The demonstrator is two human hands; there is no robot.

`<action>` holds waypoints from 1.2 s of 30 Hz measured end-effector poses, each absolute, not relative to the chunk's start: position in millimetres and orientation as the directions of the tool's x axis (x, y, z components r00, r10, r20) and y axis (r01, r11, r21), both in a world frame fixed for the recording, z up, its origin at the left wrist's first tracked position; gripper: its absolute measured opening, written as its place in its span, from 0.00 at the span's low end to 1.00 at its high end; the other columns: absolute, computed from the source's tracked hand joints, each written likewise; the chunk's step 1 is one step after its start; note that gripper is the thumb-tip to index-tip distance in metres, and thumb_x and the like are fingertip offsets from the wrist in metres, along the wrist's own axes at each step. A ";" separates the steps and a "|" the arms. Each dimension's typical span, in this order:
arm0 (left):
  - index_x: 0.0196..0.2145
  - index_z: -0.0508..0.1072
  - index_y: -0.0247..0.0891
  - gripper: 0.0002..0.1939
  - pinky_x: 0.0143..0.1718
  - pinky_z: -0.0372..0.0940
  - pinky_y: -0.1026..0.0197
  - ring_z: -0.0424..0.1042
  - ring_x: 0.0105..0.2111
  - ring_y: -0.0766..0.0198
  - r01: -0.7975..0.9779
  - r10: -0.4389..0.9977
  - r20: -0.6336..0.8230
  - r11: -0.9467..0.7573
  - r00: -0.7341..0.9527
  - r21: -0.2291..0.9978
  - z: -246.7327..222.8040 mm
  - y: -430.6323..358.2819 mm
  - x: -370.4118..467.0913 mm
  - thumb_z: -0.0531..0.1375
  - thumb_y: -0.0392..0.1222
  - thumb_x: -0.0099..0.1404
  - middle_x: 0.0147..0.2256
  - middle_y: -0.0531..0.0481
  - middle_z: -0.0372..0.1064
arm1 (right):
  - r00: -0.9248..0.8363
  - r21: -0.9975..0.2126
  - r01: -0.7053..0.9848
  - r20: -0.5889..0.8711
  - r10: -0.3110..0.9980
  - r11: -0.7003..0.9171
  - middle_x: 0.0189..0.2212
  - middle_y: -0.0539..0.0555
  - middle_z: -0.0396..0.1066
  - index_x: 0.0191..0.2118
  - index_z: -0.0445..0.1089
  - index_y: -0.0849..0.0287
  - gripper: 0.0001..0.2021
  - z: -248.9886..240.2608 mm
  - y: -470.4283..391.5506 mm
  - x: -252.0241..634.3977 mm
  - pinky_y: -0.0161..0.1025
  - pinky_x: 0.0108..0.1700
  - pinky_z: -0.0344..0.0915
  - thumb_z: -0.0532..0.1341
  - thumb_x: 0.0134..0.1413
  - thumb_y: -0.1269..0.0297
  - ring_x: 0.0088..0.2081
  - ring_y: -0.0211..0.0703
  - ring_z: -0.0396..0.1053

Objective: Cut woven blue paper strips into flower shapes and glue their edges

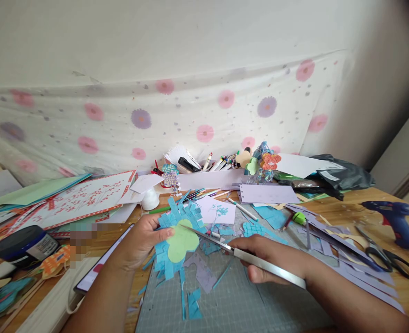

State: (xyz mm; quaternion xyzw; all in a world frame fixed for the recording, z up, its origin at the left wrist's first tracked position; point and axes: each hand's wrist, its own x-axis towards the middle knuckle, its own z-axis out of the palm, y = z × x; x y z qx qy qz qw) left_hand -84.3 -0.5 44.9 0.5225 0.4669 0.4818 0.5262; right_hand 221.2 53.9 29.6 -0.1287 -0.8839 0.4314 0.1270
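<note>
My left hand [151,236] pinches a layered piece of blue paper [162,266] with many cut, strip-like edges. On top of it lies a rounded, lobed green paper shape [183,243], my thumb pressing on its left side. My right hand [263,256] is closed around a silver craft knife [266,267]. The blade points left, and its tip is at the upper part of the green shape; whether it touches cannot be told. Under both hands is a grey cutting mat [239,300] with blue scraps [194,304] and a purple paper offcut [201,270].
A blue glue gun [396,222] and black-handled scissors [389,259] lie at the right. Purple strips [353,270] cover the mat's right side. Pens [225,162] stand at the back. On the left are a phone [103,259], a dark jar [26,247] and stacked paper sheets [86,199].
</note>
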 end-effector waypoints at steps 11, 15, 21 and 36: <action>0.34 0.78 0.34 0.15 0.30 0.68 0.59 0.73 0.26 0.59 -0.065 0.999 -0.011 0.013 0.030 0.998 43.8 0.9 -79.5 0.70 0.43 0.48 0.28 0.45 0.75 | -0.920 -0.820 0.105 0.135 0.368 0.563 0.27 0.49 0.56 0.46 0.64 0.61 0.34 23.5 55.0 215.6 0.33 0.28 0.51 0.44 0.54 0.33 0.28 0.37 0.53; 0.33 0.77 0.34 0.15 0.30 0.68 0.59 0.73 0.27 0.59 -0.061 0.999 -0.012 0.014 0.035 0.998 42.6 1.7 -80.6 0.70 0.43 0.48 0.29 0.45 0.76 | -0.920 -0.839 0.098 0.128 0.369 0.535 0.27 0.49 0.56 0.42 0.63 0.60 0.34 23.9 54.5 215.6 0.33 0.29 0.52 0.44 0.53 0.32 0.27 0.37 0.52; 0.35 0.77 0.34 0.15 0.30 0.68 0.59 0.72 0.26 0.60 -0.059 0.998 -0.001 0.004 0.057 0.998 40.9 2.4 -81.5 0.70 0.43 0.49 0.29 0.45 0.75 | -0.916 -0.852 0.062 0.158 0.368 0.520 0.27 0.49 0.57 0.38 0.63 0.60 0.33 19.0 56.0 215.5 0.33 0.29 0.53 0.44 0.53 0.31 0.28 0.37 0.53; 0.31 0.77 0.34 0.14 0.30 0.68 0.58 0.73 0.27 0.59 -0.050 1.000 0.014 -0.014 0.001 0.999 42.1 1.9 -76.3 0.70 0.44 0.47 0.27 0.47 0.74 | -0.914 -0.945 0.052 0.085 0.398 0.322 0.25 0.48 0.56 0.42 0.61 0.60 0.33 7.5 53.7 211.5 0.32 0.24 0.57 0.48 0.50 0.31 0.23 0.34 0.57</action>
